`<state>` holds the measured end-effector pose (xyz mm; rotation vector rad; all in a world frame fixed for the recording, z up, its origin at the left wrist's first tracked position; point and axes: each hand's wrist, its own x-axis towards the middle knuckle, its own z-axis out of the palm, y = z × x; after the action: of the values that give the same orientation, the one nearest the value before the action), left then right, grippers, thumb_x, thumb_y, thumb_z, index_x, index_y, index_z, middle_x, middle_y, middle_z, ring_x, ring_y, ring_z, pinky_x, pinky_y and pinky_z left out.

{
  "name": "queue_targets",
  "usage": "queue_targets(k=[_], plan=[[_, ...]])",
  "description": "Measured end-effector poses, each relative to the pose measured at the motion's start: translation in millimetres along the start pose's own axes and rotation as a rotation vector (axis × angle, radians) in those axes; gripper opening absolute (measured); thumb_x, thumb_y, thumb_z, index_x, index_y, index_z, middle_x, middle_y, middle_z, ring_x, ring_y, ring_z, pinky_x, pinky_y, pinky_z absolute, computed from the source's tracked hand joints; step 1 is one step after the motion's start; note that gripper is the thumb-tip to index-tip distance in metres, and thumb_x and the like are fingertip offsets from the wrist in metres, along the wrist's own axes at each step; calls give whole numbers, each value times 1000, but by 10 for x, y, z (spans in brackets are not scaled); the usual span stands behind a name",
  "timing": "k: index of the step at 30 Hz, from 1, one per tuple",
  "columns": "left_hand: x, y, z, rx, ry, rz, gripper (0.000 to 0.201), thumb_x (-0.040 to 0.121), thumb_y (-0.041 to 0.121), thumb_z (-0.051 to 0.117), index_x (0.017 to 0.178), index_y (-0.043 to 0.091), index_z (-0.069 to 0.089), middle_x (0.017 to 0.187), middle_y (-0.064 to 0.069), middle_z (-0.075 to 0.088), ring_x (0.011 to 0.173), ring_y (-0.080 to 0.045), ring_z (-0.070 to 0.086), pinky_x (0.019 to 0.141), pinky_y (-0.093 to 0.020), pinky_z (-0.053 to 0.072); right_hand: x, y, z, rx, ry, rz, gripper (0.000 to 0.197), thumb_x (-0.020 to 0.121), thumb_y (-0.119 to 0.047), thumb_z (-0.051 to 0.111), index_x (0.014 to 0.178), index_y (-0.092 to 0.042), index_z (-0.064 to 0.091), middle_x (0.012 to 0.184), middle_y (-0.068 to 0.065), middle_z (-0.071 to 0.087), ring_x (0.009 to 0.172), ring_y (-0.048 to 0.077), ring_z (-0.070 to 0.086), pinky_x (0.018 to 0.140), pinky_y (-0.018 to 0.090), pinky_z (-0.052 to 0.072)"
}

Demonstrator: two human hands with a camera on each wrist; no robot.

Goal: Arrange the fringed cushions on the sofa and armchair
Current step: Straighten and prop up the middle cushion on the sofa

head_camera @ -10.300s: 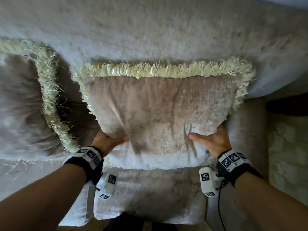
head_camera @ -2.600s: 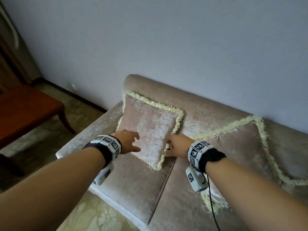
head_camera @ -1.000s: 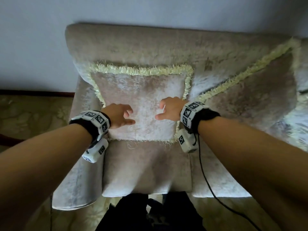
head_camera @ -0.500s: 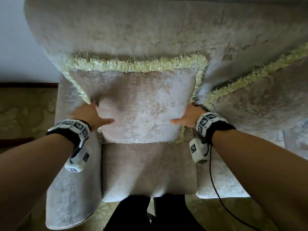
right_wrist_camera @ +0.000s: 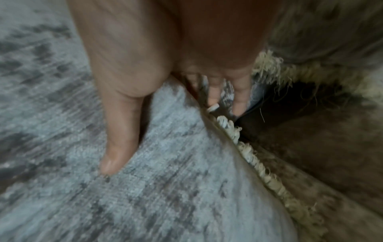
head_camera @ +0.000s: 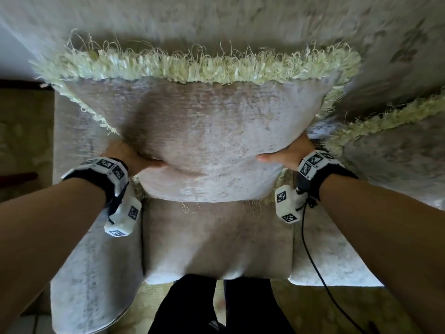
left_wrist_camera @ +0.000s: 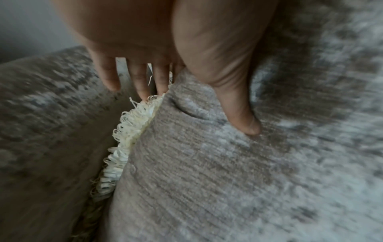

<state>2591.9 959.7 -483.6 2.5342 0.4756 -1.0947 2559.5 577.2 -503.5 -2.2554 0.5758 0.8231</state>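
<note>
cushion (head_camera: 212, 141) upright against sofa (head_camera: 216, 237) back, second cushion (head_camera: 397, 150) right.

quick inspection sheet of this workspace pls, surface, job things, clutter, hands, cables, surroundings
surface: pale velvet sofa, seat bare in front of the held cushion.
job's things: fringed cushion held upright in front of the backrest; second fringed cushion leans to its right.
clutter: nothing seen.
hands: left hand and right hand grip the held cushion's lower side edges, thumbs on its face, other fingers behind.
cables: black cable hangs from the right wrist unit over the seat front toward the floor.
surroundings: patterned floor to the left, dark trouser legs below the seat.
</note>
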Motion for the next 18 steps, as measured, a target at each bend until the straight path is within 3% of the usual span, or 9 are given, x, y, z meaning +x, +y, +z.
queue_targets(k=[4,7,10,12,14,15,17,18], plan=[[13,-66,70,-127,34,29,143,35,69,89,155,19,29,155,-12,41,140,-34,40,115,-46,35,-17,44,45,102,45,-13,141,21,-83,82,145,-28,43,144,-7,55,134,19,50,112,43,42],[-111,-105,96,-123,24,88,136,38,68,88,153,21,34,153,-9,44,138,-31,42,113,-42,36,-187,72,55,159,108,-21,139,20,-80,84,142,-25,46,139,-6,59,130,18,54,109,42,46],[-297,-166,127,-118,-56,115,87,63,45,89,138,15,56,138,-10,58,127,-30,51,99,-31,40,-421,1,-1,203,180,-90,123,34,-60,95,140,-20,47,139,-1,59,130,19,53,109,41,46],[-411,-216,162,-157,-89,134,64,71,33,86,127,11,65,126,-10,65,122,-30,55,92,-26,38,-559,-85,-95,184,234,-162,112,40,-52,97,136,-18,52,134,-3,62,124,15,56,104,39,49],[-523,-262,205,-206,-107,138,51,75,26,84,120,5,70,117,-12,68,123,-29,56,89,-20,35,-717,-222,-238,162,279,-251,105,43,-49,97,134,-16,55,129,-5,63,120,11,57,98,32,50],[-602,-271,227,-216,-126,137,49,78,24,82,122,5,69,122,-11,67,127,-28,53,90,-17,33,-800,-297,-318,158,296,-295,105,43,-52,96,134,-16,55,129,-4,63,120,11,57,97,31,49],[-698,-304,296,-261,-158,96,47,78,29,81,120,12,71,131,-6,63,132,-25,49,96,-17,31,-942,-470,-492,129,324,-368,109,41,-65,90,133,-18,55,128,-3,63,119,12,57,96,32,49],[-734,-317,340,-304,-184,63,38,73,34,82,107,18,75,132,-4,63,131,-25,50,96,-18,31,-995,-552,-574,95,331,-392,108,41,-65,90,132,-18,56,126,-4,64,117,12,58,95,34,50]])
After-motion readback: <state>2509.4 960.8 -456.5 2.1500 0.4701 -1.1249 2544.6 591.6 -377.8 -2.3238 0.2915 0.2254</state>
